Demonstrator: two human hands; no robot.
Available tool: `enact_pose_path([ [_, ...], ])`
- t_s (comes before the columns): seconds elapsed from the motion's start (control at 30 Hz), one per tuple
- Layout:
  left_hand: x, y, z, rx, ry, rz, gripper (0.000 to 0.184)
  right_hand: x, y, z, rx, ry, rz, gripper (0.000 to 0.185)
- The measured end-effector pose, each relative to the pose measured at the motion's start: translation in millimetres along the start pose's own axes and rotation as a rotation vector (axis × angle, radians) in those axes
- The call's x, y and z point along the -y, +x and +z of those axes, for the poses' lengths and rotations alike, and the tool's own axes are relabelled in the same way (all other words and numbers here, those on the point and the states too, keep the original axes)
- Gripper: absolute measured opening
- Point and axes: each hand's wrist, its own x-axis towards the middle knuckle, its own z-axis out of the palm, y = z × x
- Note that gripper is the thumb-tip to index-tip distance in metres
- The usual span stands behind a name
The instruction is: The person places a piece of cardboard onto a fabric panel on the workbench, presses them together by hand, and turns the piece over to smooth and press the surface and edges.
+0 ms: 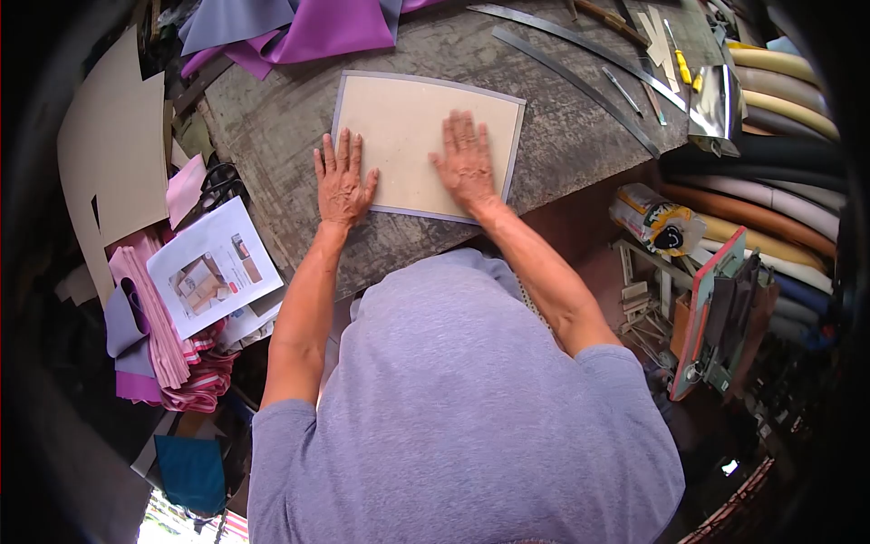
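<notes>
A rectangular beige board (pixel 408 136) with a narrow grey border lies flat on the worn workbench (pixel 272 145). My left hand (pixel 343 186) rests at the board's left edge, fingers stretched out and pointing away from me, the thumb over the beige surface. Toward the right side of the board, my right hand (pixel 466 163) lies palm down with its fingers extended. Neither hand grips anything. Both palms hide small parts of the board and its border.
Purple and grey sheet material (pixel 335 32) lies at the bench's far edge. Metal rulers (pixel 580 86), a yellow-handled screwdriver (pixel 680 63) and a slim pen-like tool (pixel 623 91) lie at the right. Rolled material (pixel 761 199) is stacked beyond. A printed sheet (pixel 213 267) sits at the left.
</notes>
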Motion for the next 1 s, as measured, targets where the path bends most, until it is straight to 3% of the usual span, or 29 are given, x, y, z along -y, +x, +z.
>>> enact_pose_path([
  [0.1,3,1,-1,0.007,0.006,-0.002,0.069,75,-22,10,0.048,0.134,-0.188,0.075],
  [0.2,2,-1,-1,0.01,0.001,0.007,0.069,73,-37,3,0.095,0.181,-0.271,0.077],
  [0.37,3,0,-3,-0.01,-0.014,0.008,0.066,-9,-107,-19,0.191,0.098,0.015,0.079],
  [0.47,4,1,-3,0.005,0.006,0.004,0.064,-62,-180,-37,0.13,-0.009,0.234,0.077],
  [0.6,5,-2,-1,0.001,-0.002,-0.001,0.063,-58,-202,-49,0.013,-0.002,0.378,0.074],
  [0.7,4,-1,3,-0.017,-0.001,0.001,0.063,-26,-159,-41,-0.003,0.036,0.234,0.074],
  [0.83,-23,-2,-3,0.043,0.185,-0.037,0.058,34,-82,-42,0.097,0.085,-0.116,0.075],
  [1.0,-49,-15,25,-0.04,-0.117,0.136,0.056,52,-67,-11,0.181,0.123,-0.275,0.079],
])
